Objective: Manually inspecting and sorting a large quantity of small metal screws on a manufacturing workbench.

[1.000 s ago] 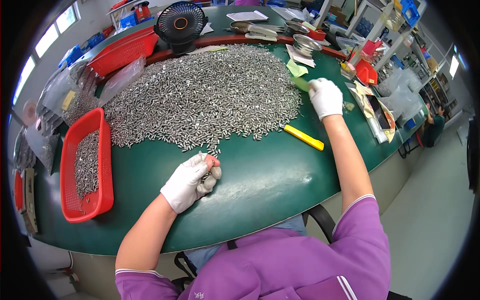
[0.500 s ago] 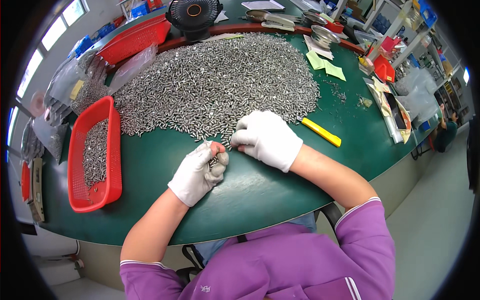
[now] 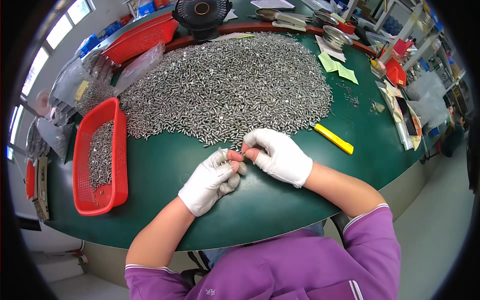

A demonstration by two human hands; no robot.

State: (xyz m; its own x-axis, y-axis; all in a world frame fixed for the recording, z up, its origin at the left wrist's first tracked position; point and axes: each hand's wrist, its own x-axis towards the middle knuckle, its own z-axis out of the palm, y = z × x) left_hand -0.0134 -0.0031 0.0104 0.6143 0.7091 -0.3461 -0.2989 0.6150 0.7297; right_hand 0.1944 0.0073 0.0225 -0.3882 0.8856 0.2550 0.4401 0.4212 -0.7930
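Both my hands wear white gloves with some bare fingertips, and they meet just in front of a wide pile of small silvery metal pins (image 3: 230, 85). My left hand (image 3: 211, 181) is curled closed around a few of these pins, mostly hidden by its fingers. Thumb and forefinger of my right hand (image 3: 280, 157) pinch together beside the left fingertips, on what looks like a single small pin, largely covered. On the left a red plastic basket (image 3: 120, 187) contains more pins, with a few loose on its bare floor.
A yellow utility knife (image 3: 334, 138) lies right of my right hand. Behind the pile stand a black fan (image 3: 201, 15) and another red basket (image 3: 142, 40). Bags of pins (image 3: 55, 135) sit at far left. Green paper slips (image 3: 345, 72) and a phone (image 3: 407, 115) lie to the right.
My right hand has come away from the pile's edge to the left hand's fingertips, now pinching. The left hand has turned, hiding the pins in its palm. The whole view has shifted slightly.
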